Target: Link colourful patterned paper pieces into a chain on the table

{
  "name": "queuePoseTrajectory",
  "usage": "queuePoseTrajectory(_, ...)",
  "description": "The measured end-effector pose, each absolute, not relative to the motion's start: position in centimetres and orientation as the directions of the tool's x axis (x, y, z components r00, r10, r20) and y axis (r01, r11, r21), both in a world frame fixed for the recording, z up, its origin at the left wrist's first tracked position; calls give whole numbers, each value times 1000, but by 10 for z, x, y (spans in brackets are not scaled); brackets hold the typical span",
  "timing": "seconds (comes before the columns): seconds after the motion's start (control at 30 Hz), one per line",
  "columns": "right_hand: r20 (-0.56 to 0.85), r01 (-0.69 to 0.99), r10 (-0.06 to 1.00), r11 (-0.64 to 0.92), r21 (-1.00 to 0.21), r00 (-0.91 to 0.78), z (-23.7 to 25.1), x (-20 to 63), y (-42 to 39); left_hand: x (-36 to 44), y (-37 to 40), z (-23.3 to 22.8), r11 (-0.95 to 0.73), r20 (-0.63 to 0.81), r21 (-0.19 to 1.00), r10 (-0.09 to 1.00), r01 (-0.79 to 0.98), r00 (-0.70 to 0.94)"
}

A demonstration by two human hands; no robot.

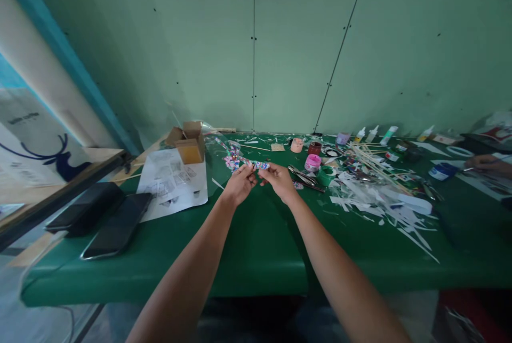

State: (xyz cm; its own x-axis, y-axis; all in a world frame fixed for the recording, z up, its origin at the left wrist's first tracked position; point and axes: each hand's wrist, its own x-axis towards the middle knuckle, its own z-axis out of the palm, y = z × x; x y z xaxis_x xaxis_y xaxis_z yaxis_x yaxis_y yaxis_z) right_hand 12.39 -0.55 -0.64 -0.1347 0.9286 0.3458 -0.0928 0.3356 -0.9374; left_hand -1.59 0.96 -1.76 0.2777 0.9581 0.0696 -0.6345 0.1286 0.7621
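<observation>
Two hands pinched on one multicoloured speckled paper strip (250, 164): left hand (239, 184) and right hand (280, 180) closed on its ends, held above green surface (256, 247). Tearing is risked if overpulled; snagging on white paper scraps (384, 204) is possible.

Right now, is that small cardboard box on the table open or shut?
Open: the cardboard box has its top flaps standing up and spread apart, beside the printed paper sheet.

Your left hand (239, 183) and right hand (279, 178) pinch a speckled, multicoloured strip (246, 164) between them above a green bench (256, 241), paper scraps (384, 204) to the right.
</observation>
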Motion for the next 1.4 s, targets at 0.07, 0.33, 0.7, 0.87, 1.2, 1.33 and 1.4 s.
queuePoseTrajectory(0.07,340,-98,934,331,-939,-105,-7,124,-5,-15,8,-16,130,69,778,954,-614,290)
queuePoseTrajectory(0.33,199,-205,974,174,-963,-108,-5,124,-6,-13,9,-16,30,67,851,984,-524,165)
queuePoseTrajectory(0.7,12,-323,994,-24,-946,-108,-12,125,-3,-10,12,-22,-86,140,916,984,-392,111)
queuePoseTrajectory(0.87,8,-335,993,-33,-942,-120,-16,126,0,-10,12,-25,-86,134,938,983,-335,124)
queuePoseTrajectory(1.2,-38,-412,974,-129,-902,-223,-12,129,-2,-12,5,-18,39,14,943,988,-331,157)
queuePoseTrajectory(1.33,-14,-393,958,-130,-910,-286,-14,132,-1,-12,8,-19,-17,73,927,988,-374,138)
queuePoseTrajectory(1.4,-20,-368,957,-131,-920,-290,-14,132,-2,-12,9,-18,-33,93,926,986,-376,142)
